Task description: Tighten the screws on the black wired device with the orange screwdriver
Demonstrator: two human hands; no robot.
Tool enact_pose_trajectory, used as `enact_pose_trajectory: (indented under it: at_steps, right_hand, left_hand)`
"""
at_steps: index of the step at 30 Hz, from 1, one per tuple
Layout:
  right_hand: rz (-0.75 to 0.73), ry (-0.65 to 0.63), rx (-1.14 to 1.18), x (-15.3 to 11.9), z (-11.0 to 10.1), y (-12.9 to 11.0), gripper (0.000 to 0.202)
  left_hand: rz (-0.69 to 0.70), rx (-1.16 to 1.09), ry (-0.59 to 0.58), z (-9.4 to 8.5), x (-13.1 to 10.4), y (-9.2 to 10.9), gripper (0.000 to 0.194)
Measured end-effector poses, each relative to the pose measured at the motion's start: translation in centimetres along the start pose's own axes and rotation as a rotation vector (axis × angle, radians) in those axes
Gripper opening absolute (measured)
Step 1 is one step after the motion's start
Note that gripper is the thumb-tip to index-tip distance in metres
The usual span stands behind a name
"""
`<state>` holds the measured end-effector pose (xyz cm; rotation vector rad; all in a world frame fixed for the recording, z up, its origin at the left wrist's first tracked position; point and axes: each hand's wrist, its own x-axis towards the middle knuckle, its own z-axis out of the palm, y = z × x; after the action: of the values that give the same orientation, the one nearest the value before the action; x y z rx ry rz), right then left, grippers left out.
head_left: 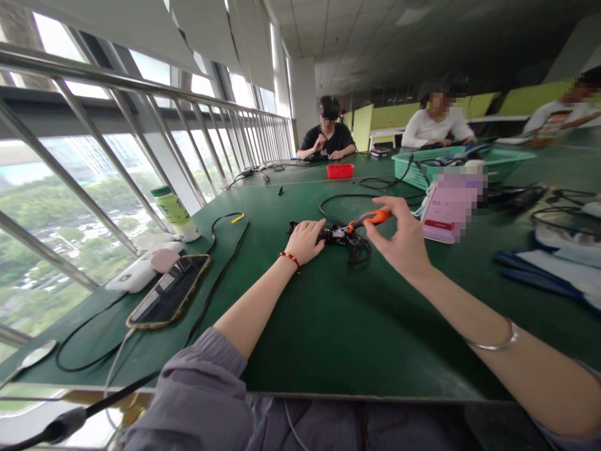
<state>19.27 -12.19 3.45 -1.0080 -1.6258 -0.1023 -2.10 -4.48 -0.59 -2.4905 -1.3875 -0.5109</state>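
Red bead bracelet (288,257), silver bangle (493,343), grey sleeve (206,376)
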Motion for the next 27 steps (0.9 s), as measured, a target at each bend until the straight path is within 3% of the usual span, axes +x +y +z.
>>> enact_pose_trajectory:
  at_steps: [4,11,16,21,23,27]
  right_hand:
    - [0.06,-0.073,-0.054,-0.1,0.0,0.0,0.02]
    - [0.01,-0.008,0.005,0.0,-0.1,0.0,0.034]
    - [0.054,-0.097,-0.064,0.0,-0.1,-0.1,0.02]
    - [0.021,-0.101,-0.012,-0.1,-0.2,-0.3,0.027]
    - [0.012,-0.163,0.024,-0.2,-0.2,-0.4,0.029]
    - [-0.03,-0.431,0.043,-0.3,0.0,-0.5,0.023]
  left_hand:
    - [-0.007,0.021,0.009,-0.1,0.0,0.1,0.06]
    - [-0.014,0.06,-0.027,0.2,0.1,0.0,0.049]
    - [-0.008,0.117,-0.044,-0.3,0.1,0.0,0.051]
    - [-0.082,0.1,-0.197,-1.7,0.5,-0.3,0.055]
    - [-0.128,0.037,-0.273,-2.2,0.6,-0.5,0.048]
    - [-0.181,-0.056,-0.322,-3.1,0.3,-1.2,0.042]
